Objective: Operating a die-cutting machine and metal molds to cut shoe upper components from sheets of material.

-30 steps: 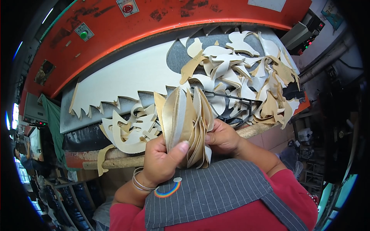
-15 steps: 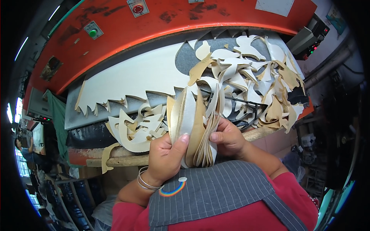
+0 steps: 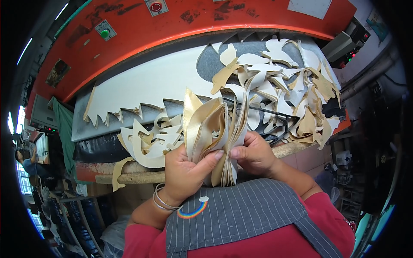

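In front of my apron I hold a bundle of cut sheet pieces (image 3: 204,127), white on one side and tan on the other, standing on edge. My left hand (image 3: 187,165) is closed on the left part, its thumb pressing near the middle, and the pieces there bow open into a curved gap. My right hand (image 3: 254,155) grips the tightly fanned right part, its thumb close to the left one. Fingers behind the bundle are hidden. Beyond it lies a thick layered white sheet (image 3: 150,81) with a jagged near edge.
A heap of curved offcuts (image 3: 279,86) covers the table's right side, with a black bar-like tool (image 3: 275,114) among them. More offcuts (image 3: 150,144) lie left of my hands. A red machine beam (image 3: 129,38) with buttons spans the back. A wooden rail (image 3: 133,178) edges the front.
The bundle's left part has tilted and bowed apart, so a gap shows between its layers. My left thumb has moved right and slightly down, nearer my right thumb.
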`<state>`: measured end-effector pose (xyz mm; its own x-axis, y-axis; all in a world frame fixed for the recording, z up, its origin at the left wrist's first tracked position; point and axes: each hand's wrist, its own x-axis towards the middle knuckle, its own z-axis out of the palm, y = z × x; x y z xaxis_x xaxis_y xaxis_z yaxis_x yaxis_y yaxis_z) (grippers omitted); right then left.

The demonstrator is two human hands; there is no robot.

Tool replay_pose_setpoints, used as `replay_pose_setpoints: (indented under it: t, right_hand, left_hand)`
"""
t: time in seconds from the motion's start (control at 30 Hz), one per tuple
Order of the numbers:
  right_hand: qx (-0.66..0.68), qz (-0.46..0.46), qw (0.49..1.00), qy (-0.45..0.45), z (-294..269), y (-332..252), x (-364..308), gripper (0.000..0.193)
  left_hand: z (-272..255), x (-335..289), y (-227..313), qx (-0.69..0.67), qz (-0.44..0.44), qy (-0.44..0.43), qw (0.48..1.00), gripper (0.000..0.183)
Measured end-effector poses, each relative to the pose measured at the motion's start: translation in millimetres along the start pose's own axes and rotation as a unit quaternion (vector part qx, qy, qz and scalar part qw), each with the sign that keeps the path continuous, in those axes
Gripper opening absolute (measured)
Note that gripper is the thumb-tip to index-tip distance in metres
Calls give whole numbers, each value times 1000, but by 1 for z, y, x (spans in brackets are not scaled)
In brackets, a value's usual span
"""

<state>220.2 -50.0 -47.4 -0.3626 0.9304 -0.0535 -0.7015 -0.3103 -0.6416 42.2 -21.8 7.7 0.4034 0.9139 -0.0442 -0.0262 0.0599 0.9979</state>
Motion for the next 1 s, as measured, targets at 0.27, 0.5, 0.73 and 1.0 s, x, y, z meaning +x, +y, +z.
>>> replay_pose_setpoints:
  t: [0.27, 0.5, 0.73, 1.0]
  right_hand:
    - [1, -12, 999, 39, 8, -1, 1, 33]
    - [-12, -22, 1000, 14, 7, -2, 5, 36]
    - [64, 4, 997, 42, 5, -4, 6, 34]
    - [68, 23, 997, 37, 2, -1, 6, 35]
  left_hand:
    - [1, 5, -2, -13, -17, 14, 1000, 24]
    - [2, 2, -2, -82, -58, -23, 995, 32]
    - [-3, 1, -5, -224, -124, -52, 965, 35]
    - [-5, -3, -4, -208, -120, -58, 969, 35]
